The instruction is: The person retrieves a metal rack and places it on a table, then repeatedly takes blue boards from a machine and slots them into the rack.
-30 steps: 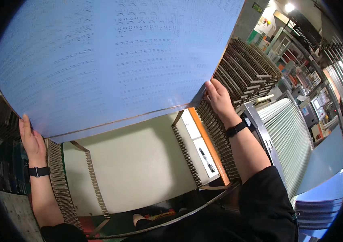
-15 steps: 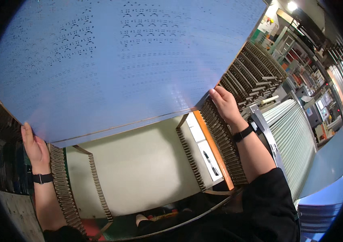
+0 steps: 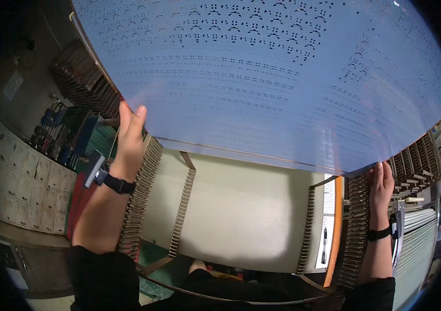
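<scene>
A large blue panel (image 3: 241, 103) with rows of small dark marks and a thin edge strip fills the upper view, tilted in front of me. My left hand (image 3: 131, 135) is closed on its left edge near the lower corner, the thumb lying along the face. At the lower right corner my right hand (image 3: 382, 186) pinches the opposite edge, its fingers partly behind the panel. Below the panel's lower edge lies a pale flat board (image 3: 241, 212), flanked by a slotted rack strip on the left (image 3: 140, 207) and another on the right (image 3: 356, 233).
Beside the right rack run an orange strip (image 3: 335, 228) and white paper with a pen (image 3: 324, 243) on it. A stack of pale ribbed sheets (image 3: 418, 249) stands at the right. Pale lockers (image 3: 33, 186) line the far left, near a green cart (image 3: 93, 140).
The view has swung left, so the panel, racks and both hands sit further right in it. Lockers have come into sight at the left. Both hands keep hold of the panel.
</scene>
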Available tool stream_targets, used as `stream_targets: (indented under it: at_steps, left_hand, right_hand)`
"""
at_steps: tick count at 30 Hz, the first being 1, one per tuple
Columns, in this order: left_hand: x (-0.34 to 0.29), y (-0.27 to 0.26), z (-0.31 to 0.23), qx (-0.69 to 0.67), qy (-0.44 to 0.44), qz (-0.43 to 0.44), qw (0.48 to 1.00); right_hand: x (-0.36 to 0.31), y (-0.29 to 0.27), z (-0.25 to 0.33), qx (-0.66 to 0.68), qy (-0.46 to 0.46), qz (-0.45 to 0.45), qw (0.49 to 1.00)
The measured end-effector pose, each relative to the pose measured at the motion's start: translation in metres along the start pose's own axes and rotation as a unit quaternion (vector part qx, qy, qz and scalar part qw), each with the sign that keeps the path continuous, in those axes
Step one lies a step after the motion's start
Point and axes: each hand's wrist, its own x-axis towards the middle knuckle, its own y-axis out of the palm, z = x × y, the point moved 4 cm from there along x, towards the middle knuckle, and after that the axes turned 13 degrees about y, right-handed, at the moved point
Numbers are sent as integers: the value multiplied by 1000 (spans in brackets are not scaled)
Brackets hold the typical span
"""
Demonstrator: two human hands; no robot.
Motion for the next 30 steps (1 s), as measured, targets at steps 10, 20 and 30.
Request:
stream_targets:
  at_steps: [10,20,30]
  left_hand:
    - [-1,-1,1,-60,31,-47,997]
    - [1,3,-1,-72,84,-40,993]
    - [-9,-3,-12,-64,72,-60,994]
  right_hand:
    - [-5,9,21,-174,-117,-83,974]
    - [-11,12,32,-219,-128,-111,961]
    - [-13,-1,44,-97,-136,-107,980]
